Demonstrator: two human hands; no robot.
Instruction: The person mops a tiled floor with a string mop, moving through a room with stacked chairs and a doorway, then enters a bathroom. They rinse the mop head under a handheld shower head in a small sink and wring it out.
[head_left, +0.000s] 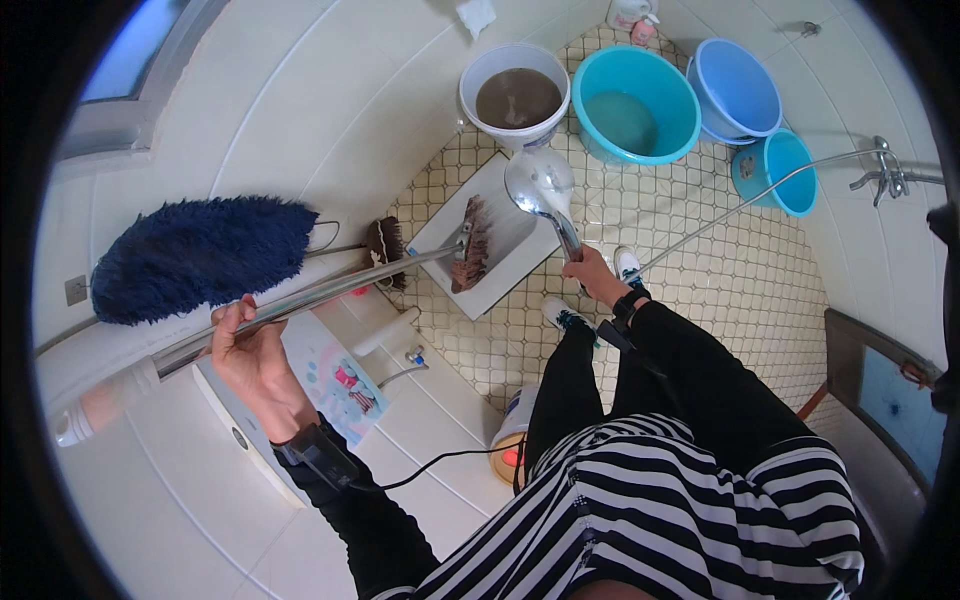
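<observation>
My left hand (255, 360) grips the metal pole of a mop (330, 292). Its brown, wet-looking mop head (471, 247) hangs over a white squat toilet pan (510, 262) in the tiled floor. My right hand (598, 277) is closed round the handle of a chrome shower head (538, 182), held just right of the mop head. Fine water spray shows between the shower head and the mop head. A metal shower hose (750, 199) runs from the handle to the wall tap (885, 180).
A white bucket of murky brown water (516, 135), a large turquoise tub (636, 105), a blue tub (739, 94) and a small turquoise bucket (799, 172) stand along the walls. A dark blue fluffy duster (206, 259) and a brown brush (386, 251) are at the left. A lidded bucket (512, 442) is near my legs.
</observation>
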